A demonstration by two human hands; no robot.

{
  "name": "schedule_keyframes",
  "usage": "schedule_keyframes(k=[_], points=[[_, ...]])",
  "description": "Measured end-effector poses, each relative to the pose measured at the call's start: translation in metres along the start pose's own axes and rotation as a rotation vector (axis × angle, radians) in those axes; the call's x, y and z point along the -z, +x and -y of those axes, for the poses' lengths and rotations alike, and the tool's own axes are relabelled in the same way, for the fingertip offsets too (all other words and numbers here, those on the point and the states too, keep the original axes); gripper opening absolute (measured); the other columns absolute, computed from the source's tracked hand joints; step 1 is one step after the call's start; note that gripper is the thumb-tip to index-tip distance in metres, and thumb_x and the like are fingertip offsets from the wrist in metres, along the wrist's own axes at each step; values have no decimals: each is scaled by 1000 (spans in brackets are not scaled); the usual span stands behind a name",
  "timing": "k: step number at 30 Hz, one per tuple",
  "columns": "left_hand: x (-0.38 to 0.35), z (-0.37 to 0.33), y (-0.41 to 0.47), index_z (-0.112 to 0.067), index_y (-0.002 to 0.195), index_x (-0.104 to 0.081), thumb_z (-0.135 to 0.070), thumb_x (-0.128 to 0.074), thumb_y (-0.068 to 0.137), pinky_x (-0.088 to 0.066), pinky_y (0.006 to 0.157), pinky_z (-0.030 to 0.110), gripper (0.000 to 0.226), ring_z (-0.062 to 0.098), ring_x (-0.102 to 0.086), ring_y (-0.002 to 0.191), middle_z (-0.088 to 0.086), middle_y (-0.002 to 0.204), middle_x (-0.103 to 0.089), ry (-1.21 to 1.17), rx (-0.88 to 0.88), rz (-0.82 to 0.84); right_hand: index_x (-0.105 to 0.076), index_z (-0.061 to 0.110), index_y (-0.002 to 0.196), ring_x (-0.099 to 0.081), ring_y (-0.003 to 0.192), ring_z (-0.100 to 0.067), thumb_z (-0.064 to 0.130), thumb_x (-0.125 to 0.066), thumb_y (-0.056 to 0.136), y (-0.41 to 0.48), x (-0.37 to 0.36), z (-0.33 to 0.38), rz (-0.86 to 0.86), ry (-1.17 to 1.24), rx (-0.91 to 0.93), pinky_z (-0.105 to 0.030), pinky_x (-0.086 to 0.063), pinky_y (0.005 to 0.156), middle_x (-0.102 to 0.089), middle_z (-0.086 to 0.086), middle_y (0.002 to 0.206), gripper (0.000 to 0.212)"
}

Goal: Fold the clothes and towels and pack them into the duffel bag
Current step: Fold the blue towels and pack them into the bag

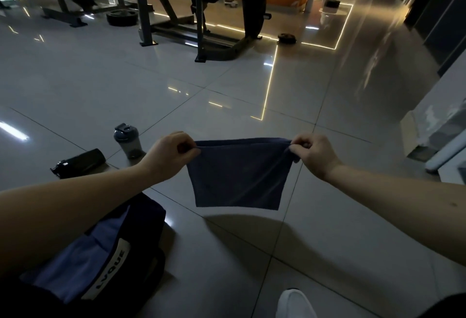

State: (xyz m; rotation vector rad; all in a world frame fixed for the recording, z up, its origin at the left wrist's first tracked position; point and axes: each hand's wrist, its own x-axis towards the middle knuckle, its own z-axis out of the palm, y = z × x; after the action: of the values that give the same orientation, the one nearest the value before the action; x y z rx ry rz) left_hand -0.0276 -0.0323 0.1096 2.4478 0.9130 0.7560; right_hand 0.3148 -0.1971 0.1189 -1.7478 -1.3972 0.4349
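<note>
Both hands' fingers (pixel 187 146) pinch a navy towel (pixel 237 179); duffel bag (pixel 141 232) open (bluish cloth inside, perhaps).

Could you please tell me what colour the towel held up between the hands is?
The towel is plain dark blue; head view.

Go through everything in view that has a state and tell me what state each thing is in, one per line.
Blue towel: folded, hanging in the air, pinched at both top corners.
Left hand: shut on the towel's corner.
Right hand: shut on the other corner.
Duffel bag: open on the floor, blue fabric inside.
Shaker bottle: upright, lid on.
Black bottle: lying on its side.
</note>
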Motion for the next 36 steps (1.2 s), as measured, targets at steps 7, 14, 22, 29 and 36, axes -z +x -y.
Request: schedule_keyframes(k=[7,14,22,29,36], points=[[-7,-10,8,-17,85,-67,-29,-75,88,-51,68,27,15,11,-60,75,-6,83,-62,-22,66,-49,-69,5,92,-67,61,-26,8,-65,94,-1,0,-1,-40,80,-48,-38,-60,60,-69,-13,78,6],[-7,-9,6,-18,81,-64,-39,-73,88,-48,64,30,24,13,-57,71,-8,81,-57,125,52,-48,-74,14,91,-62,83,-10,12,-72,90,-8,-3,-13,90,-248,253,-17,-55,69,-60,5,100,3],[4,12,4,-22,81,-64,-43,-72,87,-43,64,30,24,11,-55,70,-10,79,-58,215,70,44,-73,11,99,-66,72,-11,11,-61,98,-14,-7,-24,165,-199,3,-21,-55,63,-69,1,86,12],[2,11,1,-25,67,-49,-48,-72,85,-32,54,25,37,10,-47,61,-6,67,-52,281,64,112,-70,19,96,-66,75,-15,13,-61,98,-12,-13,-28,126,-172,-106,-24,-54,64,-69,2,88,10],[5,7,4,-27,85,-59,-49,-68,88,-34,58,22,24,12,-54,74,-11,80,-58,394,-58,334,-65,12,127,-58,98,-9,11,-59,99,-8,-2,-31,183,-390,19,-18,-44,83,-64,5,111,28]])
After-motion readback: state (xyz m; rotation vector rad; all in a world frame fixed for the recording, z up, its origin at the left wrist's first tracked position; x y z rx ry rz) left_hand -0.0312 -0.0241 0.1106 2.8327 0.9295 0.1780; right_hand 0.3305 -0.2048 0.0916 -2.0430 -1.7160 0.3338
